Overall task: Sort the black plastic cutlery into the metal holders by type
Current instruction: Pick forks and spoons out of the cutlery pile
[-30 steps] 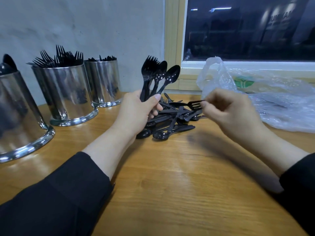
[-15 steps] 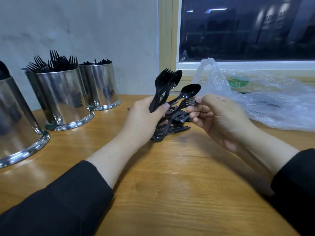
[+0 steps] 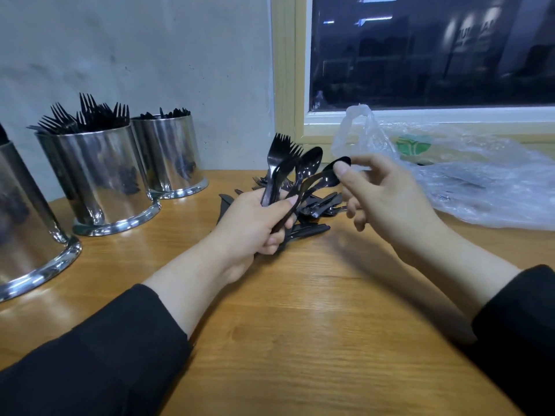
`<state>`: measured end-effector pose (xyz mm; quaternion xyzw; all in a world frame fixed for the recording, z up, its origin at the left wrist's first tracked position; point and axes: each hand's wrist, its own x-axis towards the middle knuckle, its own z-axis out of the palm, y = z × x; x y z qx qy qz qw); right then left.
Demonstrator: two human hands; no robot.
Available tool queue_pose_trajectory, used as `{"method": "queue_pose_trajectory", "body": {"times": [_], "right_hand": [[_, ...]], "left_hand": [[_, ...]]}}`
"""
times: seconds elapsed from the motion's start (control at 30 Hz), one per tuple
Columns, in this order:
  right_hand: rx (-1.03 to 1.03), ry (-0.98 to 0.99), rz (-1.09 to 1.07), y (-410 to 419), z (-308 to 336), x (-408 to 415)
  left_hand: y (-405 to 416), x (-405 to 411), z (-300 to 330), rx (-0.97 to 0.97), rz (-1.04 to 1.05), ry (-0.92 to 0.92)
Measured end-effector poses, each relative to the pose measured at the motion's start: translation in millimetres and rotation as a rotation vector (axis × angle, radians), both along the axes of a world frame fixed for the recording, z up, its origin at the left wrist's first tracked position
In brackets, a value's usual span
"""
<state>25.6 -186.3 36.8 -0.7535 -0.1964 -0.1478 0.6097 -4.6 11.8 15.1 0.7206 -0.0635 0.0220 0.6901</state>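
Note:
My left hand point(image 3: 255, 223) grips a bundle of black forks and spoons point(image 3: 288, 166) by the handles, heads pointing up. My right hand point(image 3: 381, 193) pinches the bowl of one black spoon point(image 3: 333, 175) whose handle runs down into the left hand's bundle. Behind both hands a pile of loose black cutlery point(image 3: 318, 205) lies on the wooden table point(image 3: 300, 325). At the left stand three metal holders: the middle holder point(image 3: 99, 178) is full of forks, the far holder point(image 3: 171, 157) shows dark cutlery tips, and the near holder point(image 3: 24, 223) is cut off by the frame.
A crumpled clear plastic bag point(image 3: 468, 178) with a green logo lies at the right under the window sill point(image 3: 420, 115). A grey wall stands behind the holders. Bare wood lies between my forearms toward the near edge.
My right hand has moved from the pile to the left hand's bundle and now pinches a spoon by its bowl instead of a fork. The left hand rose slightly with its bundle.

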Motion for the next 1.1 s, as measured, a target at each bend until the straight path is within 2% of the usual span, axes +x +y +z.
{"method": "queue_pose_trajectory", "body": {"times": [0.1, 0.3, 0.47, 0.6, 0.77, 0.93, 1.0, 1.1], "right_hand": [[-0.163, -0.080, -0.033, 3.0, -4.1, 2.1], [-0.068, -0.092, -0.027, 3.7, -2.4, 3.0], [-0.131, -0.113, 0.010, 1.6, -4.1, 5.9], [-0.128, -0.098, -0.002, -2.0, -5.6, 10.7], [-0.007, -0.152, -0.133, -5.9, -1.4, 13.6], [0.039, -0.177, -0.177, -6.6, -2.9, 13.4], [0.037, -0.170, -0.157, -4.6, -6.9, 13.3], [0.004, -0.173, -0.119, 4.8, -14.5, 12.7]], "left_hand": [[-0.3, -0.9, -1.8, 0.004, -0.064, 0.050], [-0.2, -1.2, -0.9, -0.039, -0.150, 0.087], [-0.8, -5.3, 0.3, -0.040, -0.267, 0.183], [-0.2, -5.9, 3.3, -0.060, -0.285, 0.222], [6.1, -0.9, 5.2, -0.187, -0.153, 0.237], [16.1, -2.5, 10.9, -0.306, 0.035, 0.110], [19.0, -5.0, 11.3, -0.261, 0.113, 0.044], [27.6, -7.3, 8.9, -0.040, 0.271, -0.089]]}}
